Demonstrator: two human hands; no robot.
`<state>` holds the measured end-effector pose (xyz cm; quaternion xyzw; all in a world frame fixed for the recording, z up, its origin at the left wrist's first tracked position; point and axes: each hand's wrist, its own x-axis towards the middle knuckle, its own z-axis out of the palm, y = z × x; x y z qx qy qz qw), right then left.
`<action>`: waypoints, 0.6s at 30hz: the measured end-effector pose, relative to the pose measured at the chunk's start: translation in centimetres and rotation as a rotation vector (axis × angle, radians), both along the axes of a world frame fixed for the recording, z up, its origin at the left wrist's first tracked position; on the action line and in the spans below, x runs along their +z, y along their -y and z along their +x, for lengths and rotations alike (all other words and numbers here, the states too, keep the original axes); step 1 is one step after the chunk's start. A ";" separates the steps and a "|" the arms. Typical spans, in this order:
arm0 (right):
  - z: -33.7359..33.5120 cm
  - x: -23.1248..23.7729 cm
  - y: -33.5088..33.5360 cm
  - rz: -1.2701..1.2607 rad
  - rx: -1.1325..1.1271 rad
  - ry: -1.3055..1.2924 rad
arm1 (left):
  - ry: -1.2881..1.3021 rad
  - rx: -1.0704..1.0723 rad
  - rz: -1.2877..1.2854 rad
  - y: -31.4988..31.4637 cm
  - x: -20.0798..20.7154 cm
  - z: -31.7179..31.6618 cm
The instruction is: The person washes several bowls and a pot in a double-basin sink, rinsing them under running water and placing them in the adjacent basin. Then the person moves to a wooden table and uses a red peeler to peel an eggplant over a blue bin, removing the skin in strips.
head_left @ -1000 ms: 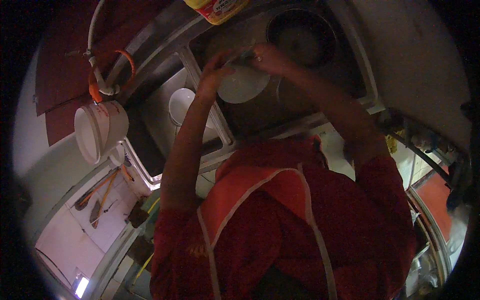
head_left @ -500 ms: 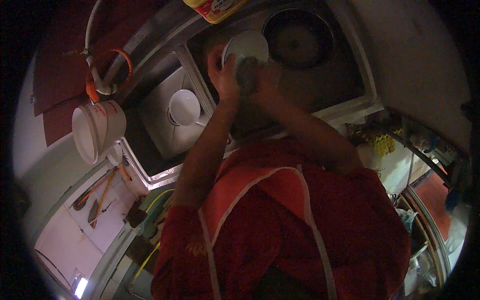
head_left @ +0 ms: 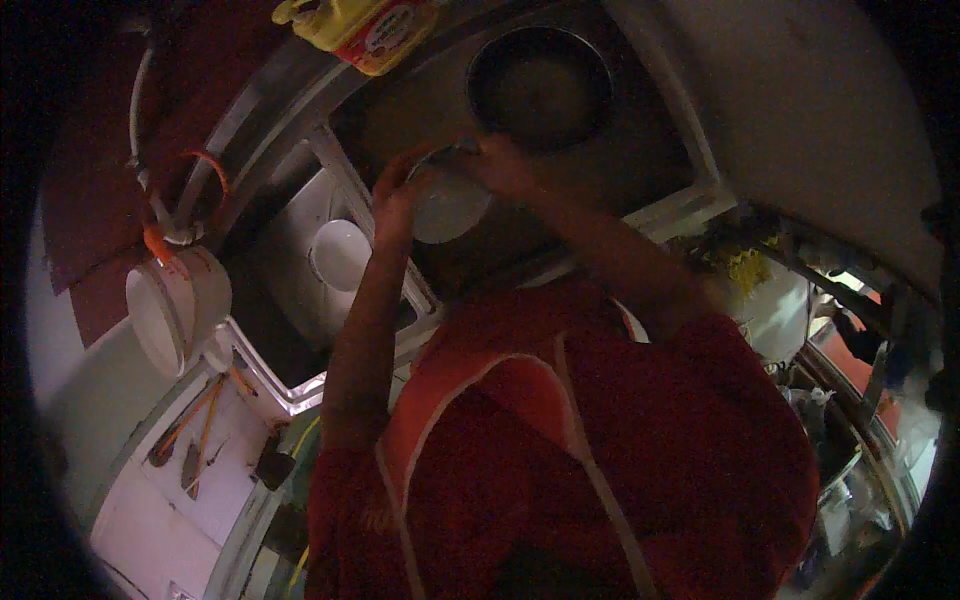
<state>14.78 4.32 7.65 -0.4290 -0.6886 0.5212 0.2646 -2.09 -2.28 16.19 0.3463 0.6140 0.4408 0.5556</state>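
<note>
A white bowl (head_left: 452,212) is tilted over the right-hand sink basin (head_left: 400,110). My left hand (head_left: 393,195) is closed on its left edge. At the bowl's far rim my right hand (head_left: 503,165) is closed on a greyish scrubbing pad (head_left: 463,148), mostly hidden by the fingers and dim light. Just beyond my hands, a round dark pan (head_left: 540,88) rests in the same basin. The left-hand basin (head_left: 285,235) holds another white bowl (head_left: 340,255).
A yellow jug (head_left: 385,35) with a red label stands on the sink's far edge. At left, a white bucket (head_left: 178,310) hangs below a pale hose (head_left: 143,100) with an orange loop. A cluttered shelf (head_left: 830,400) lies at right.
The bowl has tipped and come nearer to me, and my right hand with the pad has gone from its middle to its far rim. The whole view has shifted.
</note>
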 end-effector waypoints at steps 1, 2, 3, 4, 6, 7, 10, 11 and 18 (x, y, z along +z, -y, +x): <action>-0.3 -0.1 0.9 -0.147 -0.129 -0.020 | 0.062 0.123 -0.036 0.2 -0.3 0.4; -0.3 -0.2 1.8 -0.321 -0.194 -0.207 | 0.137 0.247 -0.050 0.5 -0.5 0.7; -0.5 -0.4 3.1 -0.551 -0.280 -0.338 | 0.204 0.389 -0.064 0.6 -0.9 1.0; -0.7 -0.7 3.7 -0.652 -0.310 -0.356 | 0.115 0.372 -0.004 0.6 -1.4 1.1; -1.3 -2.0 4.3 -0.729 -0.324 -0.272 | -0.082 0.378 0.098 0.8 -2.7 1.2; -1.6 -2.8 4.6 -0.707 -0.299 -0.173 | -0.266 0.352 0.152 0.9 -3.5 0.9; -3.3 -7.3 0.2 -0.674 0.256 0.216 | -0.614 0.321 0.275 1.2 -5.4 -0.8; -3.5 -8.9 -0.1 -0.577 0.288 0.327 | -0.589 0.358 0.294 1.4 -5.8 -1.6; -1.5 -15.6 4.8 -0.260 0.261 0.444 | 0.474 0.572 -0.273 3.5 -8.6 -4.4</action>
